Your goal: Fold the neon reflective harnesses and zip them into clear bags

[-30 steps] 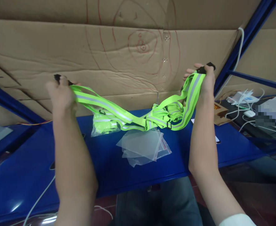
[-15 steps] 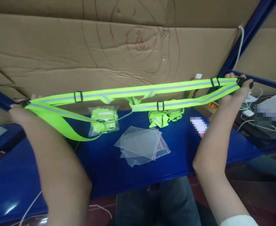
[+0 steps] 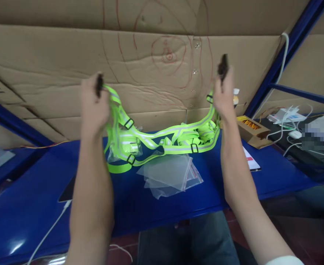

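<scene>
Between my two raised hands hangs a neon-yellow reflective strap harness (image 3: 175, 130) with grey stripes and black slide adjusters, sagging in the middle. My left hand (image 3: 95, 97) is closed around its left end, where a dark buckle sticks out of the fist. My right hand (image 3: 224, 92) grips the other end, also with a dark buckle at the top. Below the straps, a clear bag holding a folded yellow harness (image 3: 130, 148) sits on the blue table. Behind the right side lies a loose bundle of yellow straps (image 3: 189, 137). Several clear zip bags (image 3: 169, 175) lie stacked in front.
The blue table (image 3: 206, 191) backs onto a cardboard wall (image 3: 68, 66) with red drawn lines. To the right stand an open carton (image 3: 253, 130), a phone (image 3: 251, 160) and tangled white cables (image 3: 289, 123). A dark flat device (image 3: 67, 191) with a cable lies at left.
Both hands have moved inward from the far sides. The harness, stretched nearly straight before, now droops slack between them. My right hand has also risen.
</scene>
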### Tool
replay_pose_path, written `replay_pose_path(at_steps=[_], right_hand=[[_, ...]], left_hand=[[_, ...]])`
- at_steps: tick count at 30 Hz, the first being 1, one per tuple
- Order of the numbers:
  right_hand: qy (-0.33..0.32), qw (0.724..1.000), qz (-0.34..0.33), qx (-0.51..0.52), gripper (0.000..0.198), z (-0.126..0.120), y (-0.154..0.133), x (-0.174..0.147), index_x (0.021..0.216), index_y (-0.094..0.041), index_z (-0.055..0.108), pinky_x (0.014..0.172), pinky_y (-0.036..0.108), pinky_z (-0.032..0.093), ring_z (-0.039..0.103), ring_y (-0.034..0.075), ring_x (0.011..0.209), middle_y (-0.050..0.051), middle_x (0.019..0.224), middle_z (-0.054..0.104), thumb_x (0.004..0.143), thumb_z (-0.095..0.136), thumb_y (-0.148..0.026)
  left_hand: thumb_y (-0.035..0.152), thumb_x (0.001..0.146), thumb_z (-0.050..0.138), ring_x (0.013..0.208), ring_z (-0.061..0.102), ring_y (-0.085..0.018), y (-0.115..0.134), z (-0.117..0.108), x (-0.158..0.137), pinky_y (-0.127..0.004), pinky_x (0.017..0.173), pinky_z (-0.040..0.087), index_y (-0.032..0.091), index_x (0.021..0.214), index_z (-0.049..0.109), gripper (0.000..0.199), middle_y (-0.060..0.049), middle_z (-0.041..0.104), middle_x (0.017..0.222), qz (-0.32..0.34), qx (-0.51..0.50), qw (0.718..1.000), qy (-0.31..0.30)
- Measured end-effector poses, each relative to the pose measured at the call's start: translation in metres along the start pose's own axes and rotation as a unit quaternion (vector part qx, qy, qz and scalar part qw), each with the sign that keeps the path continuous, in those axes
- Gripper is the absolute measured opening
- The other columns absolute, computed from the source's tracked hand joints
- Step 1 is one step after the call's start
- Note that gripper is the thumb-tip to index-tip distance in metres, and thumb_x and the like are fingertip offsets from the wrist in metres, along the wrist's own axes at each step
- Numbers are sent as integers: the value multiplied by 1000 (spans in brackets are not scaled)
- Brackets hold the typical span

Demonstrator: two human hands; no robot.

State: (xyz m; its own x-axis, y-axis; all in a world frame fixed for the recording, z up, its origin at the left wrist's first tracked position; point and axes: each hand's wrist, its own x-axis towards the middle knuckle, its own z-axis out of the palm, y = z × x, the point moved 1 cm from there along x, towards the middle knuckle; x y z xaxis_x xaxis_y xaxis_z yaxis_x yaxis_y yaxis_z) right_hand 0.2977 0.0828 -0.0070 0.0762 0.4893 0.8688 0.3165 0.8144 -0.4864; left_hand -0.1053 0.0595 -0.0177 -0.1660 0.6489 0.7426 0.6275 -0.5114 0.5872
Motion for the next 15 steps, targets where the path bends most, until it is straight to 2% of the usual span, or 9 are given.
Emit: replay_pose_path(at_steps=[2,4,6,9,15], right_hand=[[-75,985,-57,-142,52,22,2,4,149,-23,62,116,51,44,58,30,128,16,135,64,111,49,-55],[-164,955,-85,-232,54,45,-3,-2,160,-27,54,117,59,45,55,36,136,16,140,58,111,49,-49],[-205,933,-99,-277,59,64,-13,-13,168,-30,44,117,65,45,51,40,141,16,142,54,112,50,-44],[-222,922,-95,-305,62,81,-25,-26,173,-33,36,117,70,42,46,44,144,18,148,49,113,48,-40],[-205,920,-88,-321,62,90,-29,-31,173,-30,34,117,74,39,42,46,145,21,150,47,112,45,-36]], left_hand=[[50,104,60,137,52,-38,35,29,-14,-56,123,35,24,157,57,59,-11,59,138,84,110,990,-33],[55,100,62,133,55,-43,59,51,-24,-57,117,42,25,158,57,65,-16,60,136,131,136,980,-54],[54,102,57,135,55,-46,72,65,-31,-59,117,43,24,161,54,67,-20,59,138,155,153,974,-67],[54,103,54,137,53,-49,82,74,-37,-62,114,45,23,160,54,66,-23,56,146,138,157,975,-74],[53,100,60,139,52,-50,89,76,-43,-61,110,50,25,157,55,64,-24,53,153,103,156,980,-65]])
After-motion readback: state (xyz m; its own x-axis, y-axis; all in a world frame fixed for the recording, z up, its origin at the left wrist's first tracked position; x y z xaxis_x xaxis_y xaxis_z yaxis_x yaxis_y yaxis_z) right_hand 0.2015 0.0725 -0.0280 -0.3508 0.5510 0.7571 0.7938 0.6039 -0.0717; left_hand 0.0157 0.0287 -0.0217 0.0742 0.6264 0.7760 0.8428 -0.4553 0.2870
